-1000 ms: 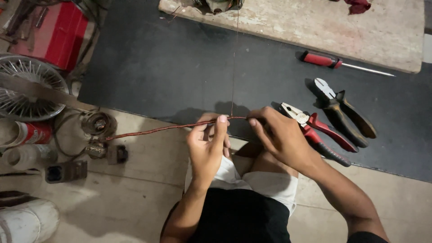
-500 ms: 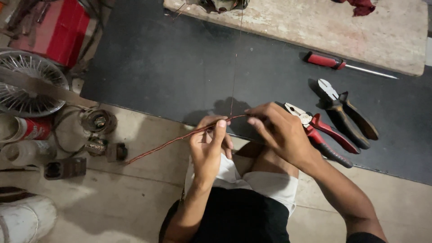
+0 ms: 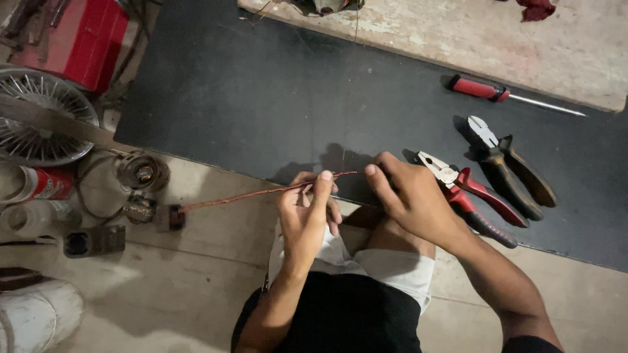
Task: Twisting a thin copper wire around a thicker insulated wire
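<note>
The left hand (image 3: 306,212) pinched a thin reddish wire (image 3: 255,193) between thumb and fingers, and the right hand (image 3: 412,196) closed its fingertips on the wire's near end, just beside the left. The wire ran taut leftward from both hands to a small dark part (image 3: 171,217) lying on the pale floor (image 3: 196,287). Touching the right hand's back lay red-handled pliers (image 3: 468,196) on a black mat (image 3: 275,98); near them sat dark-handled cutters (image 3: 507,167), and beyond those a red-handled screwdriver (image 3: 497,91). Far left stood a wire fan guard (image 3: 39,124), a red box (image 3: 85,39) and a white bucket (image 3: 36,317).
</note>
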